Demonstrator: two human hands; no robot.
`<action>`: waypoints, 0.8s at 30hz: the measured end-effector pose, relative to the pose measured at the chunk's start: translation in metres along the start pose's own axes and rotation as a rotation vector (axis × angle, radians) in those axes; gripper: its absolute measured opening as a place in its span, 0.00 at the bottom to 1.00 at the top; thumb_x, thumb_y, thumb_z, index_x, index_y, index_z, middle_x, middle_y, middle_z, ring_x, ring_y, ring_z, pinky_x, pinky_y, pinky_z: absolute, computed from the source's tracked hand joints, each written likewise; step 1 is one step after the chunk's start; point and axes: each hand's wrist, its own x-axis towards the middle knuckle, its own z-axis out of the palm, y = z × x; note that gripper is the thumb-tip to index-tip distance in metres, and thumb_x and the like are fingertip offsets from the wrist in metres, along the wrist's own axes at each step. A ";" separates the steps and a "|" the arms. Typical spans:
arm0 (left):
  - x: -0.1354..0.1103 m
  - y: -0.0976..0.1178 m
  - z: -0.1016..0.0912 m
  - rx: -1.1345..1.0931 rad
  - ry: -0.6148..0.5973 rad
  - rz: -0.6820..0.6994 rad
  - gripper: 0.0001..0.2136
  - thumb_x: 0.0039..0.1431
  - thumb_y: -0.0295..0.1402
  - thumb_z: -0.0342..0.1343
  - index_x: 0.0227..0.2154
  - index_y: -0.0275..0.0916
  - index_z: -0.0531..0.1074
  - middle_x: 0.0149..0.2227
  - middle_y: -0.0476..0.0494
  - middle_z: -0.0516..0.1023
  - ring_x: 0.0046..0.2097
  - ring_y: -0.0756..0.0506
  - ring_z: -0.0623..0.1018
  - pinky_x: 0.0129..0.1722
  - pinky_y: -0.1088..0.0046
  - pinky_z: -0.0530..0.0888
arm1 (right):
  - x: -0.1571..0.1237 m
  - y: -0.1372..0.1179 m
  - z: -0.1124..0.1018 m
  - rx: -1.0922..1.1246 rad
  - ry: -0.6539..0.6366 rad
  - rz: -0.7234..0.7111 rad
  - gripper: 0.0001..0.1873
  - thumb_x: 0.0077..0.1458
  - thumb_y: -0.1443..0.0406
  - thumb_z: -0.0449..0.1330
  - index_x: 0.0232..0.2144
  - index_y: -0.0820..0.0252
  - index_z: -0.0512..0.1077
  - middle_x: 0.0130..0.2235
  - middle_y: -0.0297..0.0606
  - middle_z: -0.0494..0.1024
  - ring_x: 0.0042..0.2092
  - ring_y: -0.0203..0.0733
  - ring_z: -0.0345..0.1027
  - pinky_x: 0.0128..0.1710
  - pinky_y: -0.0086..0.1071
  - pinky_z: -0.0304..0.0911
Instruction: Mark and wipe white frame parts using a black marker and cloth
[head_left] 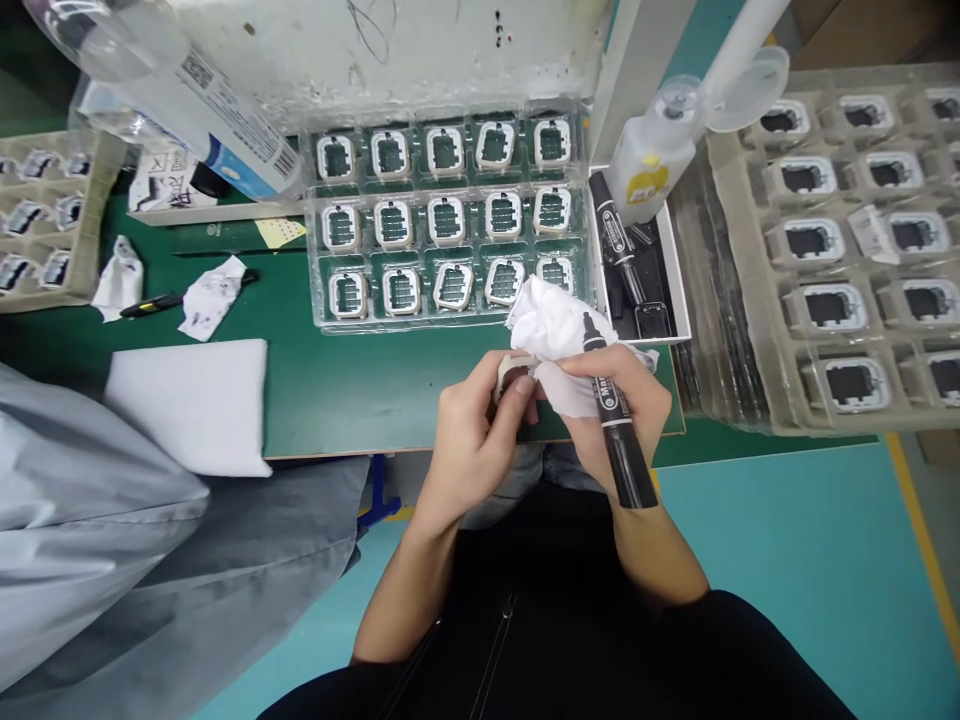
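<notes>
In my left hand (480, 430) is a small pale frame-shaped part (513, 372), pinched between thumb and fingers above the bench's front edge. My right hand (619, 400) grips a crumpled white cloth (551, 320), which meets the part. A black marker (619, 440) also rests in that hand, its tip pointing up and away from me. Just beyond my hands sits a clear plastic tray (412, 325) with rows of similar square white-rimmed parts. The cloth partly covers the tray's near right corner.
A white box (679, 300) holding another marker (615, 235) and a dispenser bottle (649, 160) stands right. Stacked trays (750, 400) of parts lie farther right. To the left are a large plastic bottle (217, 120), a folded white cloth (191, 400) and a co-worker's grey sleeve (82, 520).
</notes>
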 end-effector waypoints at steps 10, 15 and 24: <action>0.004 -0.001 -0.004 -0.400 -0.084 -0.132 0.10 0.79 0.43 0.63 0.47 0.41 0.78 0.36 0.47 0.84 0.27 0.50 0.79 0.24 0.74 0.76 | 0.007 -0.004 0.004 0.114 -0.086 0.165 0.10 0.65 0.63 0.76 0.37 0.50 0.78 0.28 0.24 0.81 0.28 0.37 0.76 0.29 0.34 0.72; 0.003 -0.002 -0.005 -0.350 -0.093 -0.096 0.09 0.80 0.41 0.62 0.48 0.42 0.80 0.35 0.48 0.82 0.29 0.50 0.77 0.26 0.74 0.73 | 0.008 -0.003 0.005 0.133 -0.109 0.208 0.12 0.63 0.63 0.77 0.36 0.50 0.76 0.27 0.23 0.80 0.26 0.37 0.75 0.25 0.33 0.71; 0.004 -0.003 -0.009 -0.253 -0.135 -0.032 0.08 0.81 0.40 0.60 0.50 0.43 0.80 0.36 0.49 0.82 0.31 0.50 0.74 0.32 0.71 0.72 | 0.007 0.000 0.001 0.122 -0.142 0.217 0.11 0.63 0.63 0.77 0.35 0.50 0.77 0.28 0.24 0.81 0.29 0.38 0.77 0.29 0.35 0.70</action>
